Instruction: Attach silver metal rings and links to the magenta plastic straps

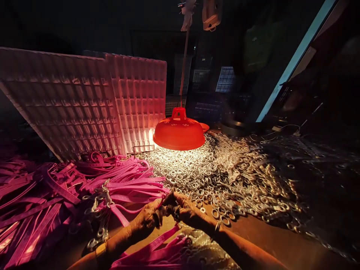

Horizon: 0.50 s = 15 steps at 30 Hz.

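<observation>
Right at the near edge of the table (281, 240), a pink strap (164, 198) is pinched between both hands, its end caught where the fingertips meet. Both the left hand (149, 218) and the right hand (182, 210) are clenched on it, knuckles almost touching. Just beyond them spreads a wide heap of metal rings (225, 176), lit by a low-hanging red lamp (179, 130). More pink straps (56, 191) pile up to the left, below white grid trays (84, 101) that lean upright.

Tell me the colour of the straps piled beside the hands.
Pink, bright magenta under the lamp: the straps lie left of the hands. The head view shows them.
</observation>
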Tool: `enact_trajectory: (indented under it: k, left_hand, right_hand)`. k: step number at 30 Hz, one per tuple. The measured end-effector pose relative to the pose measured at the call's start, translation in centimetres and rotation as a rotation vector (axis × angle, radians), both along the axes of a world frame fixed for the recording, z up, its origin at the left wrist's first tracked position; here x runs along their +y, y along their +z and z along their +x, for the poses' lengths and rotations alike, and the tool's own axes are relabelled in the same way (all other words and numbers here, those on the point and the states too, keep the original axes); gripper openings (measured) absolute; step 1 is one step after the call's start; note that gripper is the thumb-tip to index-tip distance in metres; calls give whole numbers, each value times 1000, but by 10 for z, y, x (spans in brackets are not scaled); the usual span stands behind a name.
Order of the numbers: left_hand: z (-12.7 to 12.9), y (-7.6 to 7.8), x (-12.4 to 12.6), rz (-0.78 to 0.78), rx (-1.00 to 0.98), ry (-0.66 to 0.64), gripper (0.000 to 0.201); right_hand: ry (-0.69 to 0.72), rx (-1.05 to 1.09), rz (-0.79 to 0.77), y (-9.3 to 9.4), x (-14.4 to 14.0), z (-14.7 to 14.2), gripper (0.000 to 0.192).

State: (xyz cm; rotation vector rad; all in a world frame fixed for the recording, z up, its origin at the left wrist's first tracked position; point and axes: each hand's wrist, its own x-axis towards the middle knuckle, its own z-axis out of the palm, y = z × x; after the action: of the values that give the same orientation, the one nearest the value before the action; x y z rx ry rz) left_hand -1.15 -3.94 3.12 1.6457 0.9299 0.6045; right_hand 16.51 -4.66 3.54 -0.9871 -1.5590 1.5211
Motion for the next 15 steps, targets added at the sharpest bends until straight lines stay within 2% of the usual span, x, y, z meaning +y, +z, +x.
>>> enact_trajectory:
  k: [2, 3, 4, 6, 8, 12, 15]
  left_hand:
    - [-9, -4, 4, -117, 63, 40, 38]
    - [-14, -6, 6, -204, 115, 82, 40]
    - [-19, -7, 8, -302, 152, 132, 42]
    - [-29, -10, 11, -467, 159, 228, 47]
    - [-37, -17, 11, -553, 104, 320, 53]
    - [-41, -42, 12, -587, 9, 511, 52]
    - [-34, -59, 19, -508, 94, 610, 35]
  right_hand:
    - [69, -61, -63, -7, 13, 3, 31]
    - [54, -121, -34, -10, 23, 6, 31]
    - [-15, -200, 45, -13, 35, 10, 30]
    - [-246, -365, 264, -17, 64, 23, 24]
    - [-452, -486, 392, -19, 99, 38, 16]
    - [-625, -646, 406, -22, 164, 62, 14]
    - [-663, -757, 407, -26, 199, 63, 12]
